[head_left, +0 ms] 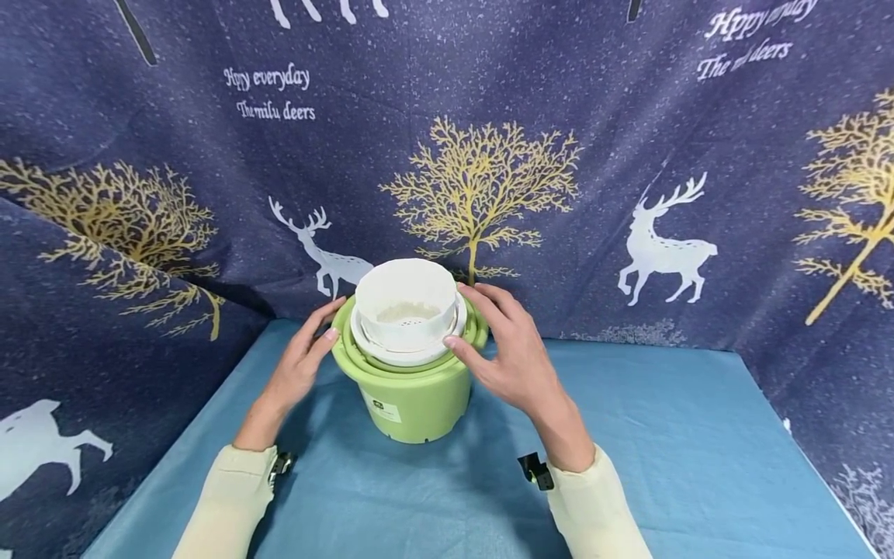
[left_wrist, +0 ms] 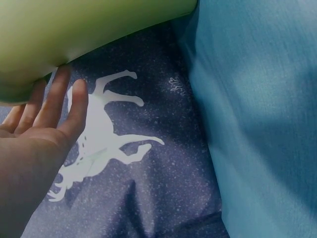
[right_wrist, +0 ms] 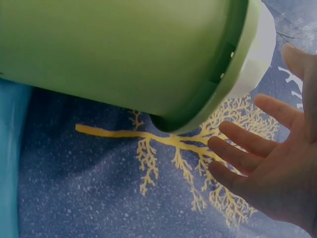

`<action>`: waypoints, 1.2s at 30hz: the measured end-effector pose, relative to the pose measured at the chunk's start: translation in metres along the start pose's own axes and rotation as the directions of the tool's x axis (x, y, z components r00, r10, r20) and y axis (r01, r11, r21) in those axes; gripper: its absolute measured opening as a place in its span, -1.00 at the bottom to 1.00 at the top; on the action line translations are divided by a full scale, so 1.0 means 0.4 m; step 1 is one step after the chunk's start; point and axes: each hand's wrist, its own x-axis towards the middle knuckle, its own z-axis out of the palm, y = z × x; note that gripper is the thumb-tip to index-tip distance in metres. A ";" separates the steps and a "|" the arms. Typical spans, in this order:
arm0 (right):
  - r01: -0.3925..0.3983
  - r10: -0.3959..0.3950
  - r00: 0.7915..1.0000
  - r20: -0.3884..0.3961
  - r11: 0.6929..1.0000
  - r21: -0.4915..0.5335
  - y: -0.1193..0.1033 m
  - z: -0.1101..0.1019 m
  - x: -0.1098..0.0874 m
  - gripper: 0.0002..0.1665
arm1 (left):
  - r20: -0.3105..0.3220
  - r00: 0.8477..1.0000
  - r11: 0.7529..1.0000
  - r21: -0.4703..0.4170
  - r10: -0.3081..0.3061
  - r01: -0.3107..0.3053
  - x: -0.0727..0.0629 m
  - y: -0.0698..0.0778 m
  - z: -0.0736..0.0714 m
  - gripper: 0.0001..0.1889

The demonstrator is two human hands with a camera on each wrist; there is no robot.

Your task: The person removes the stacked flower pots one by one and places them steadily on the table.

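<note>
A stack of nested flowerpots stands upright on the blue cloth. Its outermost green pot [head_left: 426, 411] has a pale label [head_left: 381, 407] low on the front and small notches along the base. Inside its rim sit further green rims, a white pot [head_left: 408, 358] and, topmost, a white pot [head_left: 403, 289] with small holes in its floor. My left hand [head_left: 293, 376] touches the green rim at the left, fingers extended. At the right, my right hand [head_left: 515, 359] is spread beside the white pots; in the right wrist view its fingers [right_wrist: 247, 141] are straight and apart from the green pot.
Blue cloth [head_left: 670, 435] covers the table. Directly behind the pots hangs a dark blue curtain [head_left: 601, 140] printed with white deer and golden trees; it also runs along the left side. A small black device [head_left: 536, 471] sits at the right wrist.
</note>
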 end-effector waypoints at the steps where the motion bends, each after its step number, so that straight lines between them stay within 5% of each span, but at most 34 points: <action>1: -0.004 0.004 1.000 0.003 1.000 0.004 -0.001 0.002 0.001 -0.21 | 0.002 1.000 1.000 0.001 0.002 -0.002 0.001 0.001 0.001 -0.49; 36: -0.110 0.109 0.990 0.086 0.994 0.010 -0.026 0.074 0.019 -0.22 | -0.005 1.000 0.999 -0.035 0.000 0.000 -0.003 0.010 0.007 -0.49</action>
